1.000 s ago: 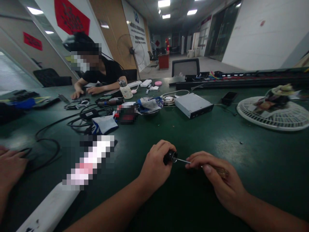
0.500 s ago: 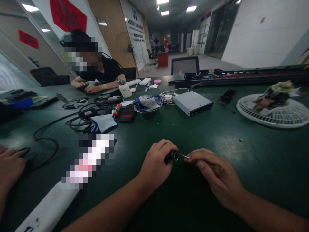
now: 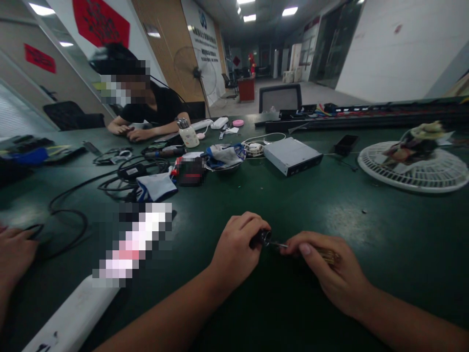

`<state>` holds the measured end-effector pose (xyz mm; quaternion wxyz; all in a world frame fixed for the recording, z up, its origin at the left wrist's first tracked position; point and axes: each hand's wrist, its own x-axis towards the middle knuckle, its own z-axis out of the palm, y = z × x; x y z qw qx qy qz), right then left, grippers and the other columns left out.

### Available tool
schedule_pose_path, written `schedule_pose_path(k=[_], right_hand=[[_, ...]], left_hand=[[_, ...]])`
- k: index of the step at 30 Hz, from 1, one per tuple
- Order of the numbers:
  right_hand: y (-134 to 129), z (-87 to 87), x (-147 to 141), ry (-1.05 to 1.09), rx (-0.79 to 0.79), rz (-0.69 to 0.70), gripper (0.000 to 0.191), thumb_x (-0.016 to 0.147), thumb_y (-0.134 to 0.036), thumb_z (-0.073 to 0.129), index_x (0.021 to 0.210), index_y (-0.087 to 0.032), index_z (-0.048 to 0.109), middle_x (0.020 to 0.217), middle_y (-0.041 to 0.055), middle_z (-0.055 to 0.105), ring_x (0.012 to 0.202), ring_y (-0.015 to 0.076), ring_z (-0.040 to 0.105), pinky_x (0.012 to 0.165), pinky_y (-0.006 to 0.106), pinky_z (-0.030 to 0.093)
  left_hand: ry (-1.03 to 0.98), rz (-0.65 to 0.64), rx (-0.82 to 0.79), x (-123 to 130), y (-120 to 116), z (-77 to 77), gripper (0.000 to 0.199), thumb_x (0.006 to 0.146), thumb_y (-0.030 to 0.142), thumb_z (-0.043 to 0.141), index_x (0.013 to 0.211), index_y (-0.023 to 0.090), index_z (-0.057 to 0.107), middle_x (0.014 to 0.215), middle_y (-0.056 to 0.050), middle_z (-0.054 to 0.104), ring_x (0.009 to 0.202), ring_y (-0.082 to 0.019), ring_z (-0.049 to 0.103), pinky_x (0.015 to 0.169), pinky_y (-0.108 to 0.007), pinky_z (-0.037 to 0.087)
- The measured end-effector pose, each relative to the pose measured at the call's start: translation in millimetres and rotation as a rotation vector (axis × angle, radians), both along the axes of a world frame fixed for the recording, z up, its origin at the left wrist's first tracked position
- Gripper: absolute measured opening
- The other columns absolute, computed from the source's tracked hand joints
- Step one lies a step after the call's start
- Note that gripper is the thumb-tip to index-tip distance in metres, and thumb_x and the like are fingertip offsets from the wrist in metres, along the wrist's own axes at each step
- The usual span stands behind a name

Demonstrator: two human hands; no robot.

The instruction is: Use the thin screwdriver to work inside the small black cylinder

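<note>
Near the middle of the green table [image 3: 315, 195], my left hand [image 3: 240, 247] is closed around a small dark cylindrical part [image 3: 264, 237], whose round open end faces right. My right hand [image 3: 330, 269] grips a screwdriver by its yellowish, see-through handle [image 3: 329, 255]. The thin metal shaft [image 3: 279, 244] points left, its tip at the open end of the dark part. Whether the tip is inside or only at the rim is too small to tell.
A grey metal drive [image 3: 291, 154] and a white fan grille [image 3: 414, 178] lie beyond my hands. Gloves [image 3: 156, 187], cables and a bottle [image 3: 188, 136] are on the left. Another person [image 3: 157, 110] sits across; another person's hand [image 3: 16, 252] is at the left edge.
My right hand has dipped slightly, and the screwdriver shaft now sits a little lower against the dark part. My left hand has barely moved.
</note>
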<state>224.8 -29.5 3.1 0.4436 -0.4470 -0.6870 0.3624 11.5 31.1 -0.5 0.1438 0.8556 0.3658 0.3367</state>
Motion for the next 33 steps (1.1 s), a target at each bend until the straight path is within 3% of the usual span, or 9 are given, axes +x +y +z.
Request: schedule_pose_path(k=[7, 9, 12, 15, 20, 25, 28, 31, 33], right_hand=[[1.4, -3.1, 0.0, 0.112, -0.008, -0.223, 0.017, 0.1, -0.035, 0.059, 0.096, -0.026, 0.072, 0.08, 0.0019, 0.078, 0.068, 0.018, 0.072, 0.058, 0.029, 0.055], [2.7, -5.4, -1.0, 0.099, -0.014, -0.193, 0.015, 0.101, -0.033, 0.056, 0.103, -0.028, 0.07, 0.085, 0.0021, 0.079, 0.077, 0.0199, 0.074, 0.064, 0.032, 0.058], [5.4, -6.4, -4.1, -0.126, 0.007, -0.082, 0.007, 0.094, -0.026, 0.065, 0.097, -0.028, 0.071, 0.102, 0.0045, 0.076, 0.099, 0.0239, 0.073, 0.083, 0.04, 0.058], [7.6, -5.6, -6.2, -0.234, -0.022, -0.058, 0.01, 0.086, -0.017, 0.069, 0.085, -0.025, 0.064, 0.102, 0.0046, 0.074, 0.092, 0.0234, 0.072, 0.079, 0.039, 0.058], [8.5, -5.9, -4.6, -0.139, -0.095, -0.107, 0.022, 0.086, -0.016, 0.066, 0.078, -0.025, 0.048, 0.092, 0.0018, 0.076, 0.081, 0.0201, 0.072, 0.067, 0.033, 0.056], [9.5, -7.2, -4.6, -0.203, -0.054, -0.186, 0.021, 0.085, -0.014, 0.064, 0.081, -0.026, 0.047, 0.092, 0.003, 0.072, 0.085, 0.0222, 0.071, 0.073, 0.037, 0.056], [10.8, -7.9, -6.3, -0.208, 0.018, -0.22, 0.02, 0.086, -0.014, 0.062, 0.084, -0.026, 0.046, 0.103, 0.006, 0.071, 0.1, 0.0249, 0.069, 0.084, 0.041, 0.056], [12.7, -10.0, -7.3, -0.269, 0.041, -0.192, 0.016, 0.088, -0.013, 0.057, 0.086, -0.026, 0.048, 0.115, 0.0086, 0.068, 0.116, 0.027, 0.065, 0.097, 0.047, 0.052], [13.8, -11.6, -6.8, -0.309, 0.015, -0.168, 0.014, 0.089, -0.014, 0.055, 0.084, -0.025, 0.048, 0.115, 0.0094, 0.067, 0.115, 0.0277, 0.065, 0.096, 0.049, 0.052]], left_hand=[[-0.037, 0.095, -0.044, -0.5, 0.1, 2.4, 0.039, 0.074, -0.007, 0.062, 0.102, 0.022, 0.063, 0.104, -0.003, 0.066, 0.099, -0.023, 0.062, 0.087, -0.041, 0.049], [-0.065, 0.144, -0.08, -0.3, 0.7, 2.9, 0.039, 0.075, -0.006, 0.063, 0.103, 0.021, 0.063, 0.104, -0.003, 0.065, 0.099, -0.023, 0.062, 0.087, -0.041, 0.05], [-0.087, 0.179, -0.1, 1.0, 1.2, 3.6, 0.037, 0.075, -0.004, 0.063, 0.102, 0.021, 0.062, 0.102, -0.003, 0.064, 0.096, -0.022, 0.062, 0.085, -0.039, 0.052], [-0.098, 0.152, -0.112, 2.3, 1.1, 4.0, 0.034, 0.076, -0.003, 0.063, 0.101, 0.02, 0.062, 0.101, -0.004, 0.063, 0.094, -0.021, 0.062, 0.083, -0.037, 0.052], [-0.022, 0.036, -0.1, 1.5, -0.1, -0.1, 0.038, 0.079, 0.003, 0.069, 0.111, 0.024, 0.066, 0.111, -0.005, 0.061, 0.099, -0.022, 0.06, 0.085, -0.039, 0.05], [0.037, 0.031, -0.075, 0.4, -0.5, -2.7, 0.041, 0.079, 0.004, 0.07, 0.113, 0.026, 0.068, 0.113, -0.004, 0.062, 0.1, -0.023, 0.06, 0.086, -0.04, 0.049], [0.052, 0.09, -0.09, 0.7, 0.6, -0.7, 0.04, 0.079, 0.004, 0.071, 0.113, 0.027, 0.069, 0.109, -0.002, 0.066, 0.099, -0.023, 0.06, 0.086, -0.041, 0.047], [0.076, 0.105, -0.114, 1.1, 1.4, 0.3, 0.041, 0.08, 0.008, 0.073, 0.115, 0.028, 0.068, 0.107, 0.0, 0.069, 0.1, -0.024, 0.061, 0.089, -0.042, 0.045], [0.087, 0.105, -0.125, 1.0, 1.7, -0.1, 0.041, 0.081, 0.01, 0.074, 0.117, 0.028, 0.068, 0.108, 0.0, 0.07, 0.101, -0.024, 0.061, 0.089, -0.043, 0.044]])
